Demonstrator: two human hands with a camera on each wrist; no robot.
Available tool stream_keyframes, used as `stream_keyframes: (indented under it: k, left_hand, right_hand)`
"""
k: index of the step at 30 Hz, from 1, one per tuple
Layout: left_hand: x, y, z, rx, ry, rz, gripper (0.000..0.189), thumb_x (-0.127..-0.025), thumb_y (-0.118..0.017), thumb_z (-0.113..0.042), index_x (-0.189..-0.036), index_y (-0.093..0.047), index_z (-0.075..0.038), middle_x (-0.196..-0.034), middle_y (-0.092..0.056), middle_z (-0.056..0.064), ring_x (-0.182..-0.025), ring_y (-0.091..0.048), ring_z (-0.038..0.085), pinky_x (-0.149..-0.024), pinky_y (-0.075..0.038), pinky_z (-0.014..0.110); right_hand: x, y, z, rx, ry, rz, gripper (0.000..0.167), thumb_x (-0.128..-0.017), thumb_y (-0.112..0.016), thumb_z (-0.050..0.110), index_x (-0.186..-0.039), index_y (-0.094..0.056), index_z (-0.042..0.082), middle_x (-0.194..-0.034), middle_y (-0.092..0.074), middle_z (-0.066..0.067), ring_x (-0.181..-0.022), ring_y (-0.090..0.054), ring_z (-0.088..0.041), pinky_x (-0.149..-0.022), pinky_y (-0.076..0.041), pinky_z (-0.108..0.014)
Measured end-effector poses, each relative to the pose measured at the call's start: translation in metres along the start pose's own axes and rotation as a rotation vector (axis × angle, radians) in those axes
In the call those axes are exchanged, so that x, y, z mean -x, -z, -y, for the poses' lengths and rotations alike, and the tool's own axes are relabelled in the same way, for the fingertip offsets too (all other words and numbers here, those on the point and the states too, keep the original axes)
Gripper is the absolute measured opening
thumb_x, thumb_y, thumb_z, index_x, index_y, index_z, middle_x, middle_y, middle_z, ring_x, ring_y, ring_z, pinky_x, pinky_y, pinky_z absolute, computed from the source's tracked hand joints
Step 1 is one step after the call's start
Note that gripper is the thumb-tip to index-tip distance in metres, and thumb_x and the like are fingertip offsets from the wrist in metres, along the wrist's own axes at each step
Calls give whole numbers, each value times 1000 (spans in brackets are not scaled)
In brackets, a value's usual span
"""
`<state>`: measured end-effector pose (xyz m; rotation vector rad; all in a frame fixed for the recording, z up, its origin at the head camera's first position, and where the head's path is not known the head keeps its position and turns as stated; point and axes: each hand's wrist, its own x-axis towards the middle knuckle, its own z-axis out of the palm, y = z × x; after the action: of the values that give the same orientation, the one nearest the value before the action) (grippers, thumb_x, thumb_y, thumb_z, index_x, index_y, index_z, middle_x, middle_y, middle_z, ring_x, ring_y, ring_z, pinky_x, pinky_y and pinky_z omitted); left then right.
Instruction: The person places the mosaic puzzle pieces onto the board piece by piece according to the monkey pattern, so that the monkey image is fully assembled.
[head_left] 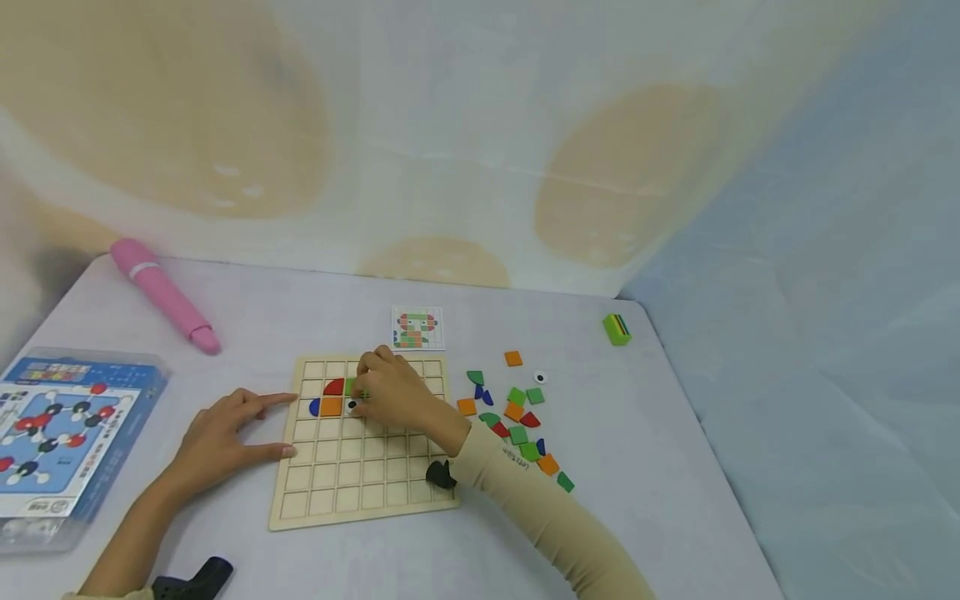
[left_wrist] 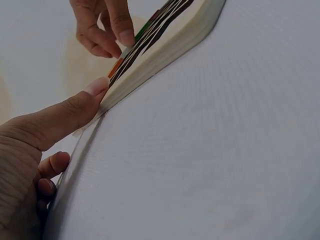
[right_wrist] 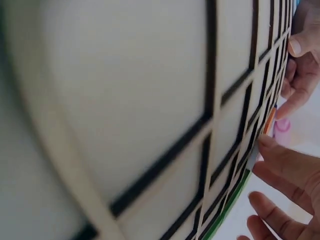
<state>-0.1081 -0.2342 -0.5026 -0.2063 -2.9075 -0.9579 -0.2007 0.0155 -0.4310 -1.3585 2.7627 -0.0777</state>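
Observation:
A wooden grid board [head_left: 318, 500] lies on the table. On its upper left part sit a red quarter-round tile [head_left: 333, 387], a blue round-edged tile [head_left: 314, 407], an orange square tile [head_left: 331, 407] and a green tile [head_left: 349, 386]. My right hand [head_left: 397, 392] reaches over the board, thumb and a fingertip pinching a white tile [right_wrist: 253, 156] with a black dot, low at a cell beside the orange tile. At the board's left edge rests my left hand [head_left: 225, 437], thumb and index finger extended and apart, with the thumb pad [left_wrist: 97, 86] against the rim.
Loose colored tiles [head_left: 519, 435] are scattered right of the board, with another eye tile [head_left: 540, 377] among them. A pattern card [head_left: 417, 327] lies behind the board. Farther out are a green block [head_left: 617, 330], a pink wand-shaped object [head_left: 168, 296] and a boxed molecule set [head_left: 71, 442].

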Motion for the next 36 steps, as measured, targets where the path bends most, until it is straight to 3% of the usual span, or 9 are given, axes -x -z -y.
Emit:
stream_keyframes:
  k: [4,8,14,19,26,31,36]
  left_hand:
    - [-2,0,-2,-10,-13,0,76,-70,-84,-56,-134,-62,-22,-93,-51,1,-82,-43,17,-71,-27,38]
    - [-2,1,-3,-4,0,12,76,-70,-84,-56,-134,-62,-22,-94,-51,2,-81,-43,18,-72,-27,39]
    - [-1,-3,-4,7,28,37,77,-71,-83,-57,-135,-61,-21,-94,-50,4,-81,-41,19,-73,-27,40]
    - [-1,-2,-1,-3,29,34,78,-71,-82,-59,-136,-60,-22,-96,-52,4,-81,-42,20,-75,-29,42]
    - [1,1,2,-18,12,5,77,-70,-83,-57,-135,-61,-23,-94,-50,3,-78,-41,19,-72,-29,41]
    - [-1,0,2,-16,-1,6,76,-70,-84,-55,-135,-61,-23,-94,-50,3,-77,-39,19,-70,-28,38]
    - [0,0,1,-10,-10,0,75,-70,-85,-53,-135,-62,-22,-94,-51,3,-77,-40,19,-68,-28,36]
  right_hand:
    - [1,-1,0,-16,-10,-34,16,-88,-75,38,-96,-78,24,-114,-61,3,-103,-48,-15,-84,-42,-23]
    - [1,-1,-2,-52,-37,-4,20,-87,-74,42,-98,-77,25,-114,-61,4,-103,-46,-13,-85,-41,-23]
    - [14,12,-11,-78,-67,-12,33,-90,-70,46,-113,-74,23,-128,-55,0,-122,-43,-18,-106,-38,-33]
    - [45,23,-43,-167,-136,-111,31,-89,-75,38,-111,-75,16,-127,-57,-5,-126,-43,-24,-109,-36,-41]
    - [109,20,-117,-252,-353,-218,23,-85,-79,16,-105,-76,6,-122,-59,-15,-119,-43,-36,-99,-39,-51]
    - [151,17,-158,-208,-522,-215,20,-84,-77,6,-104,-76,5,-117,-60,-16,-117,-44,-37,-97,-39,-51]
    - [171,13,-174,-187,-623,-180,20,-85,-76,10,-104,-76,4,-115,-60,-17,-115,-45,-36,-96,-41,-49]
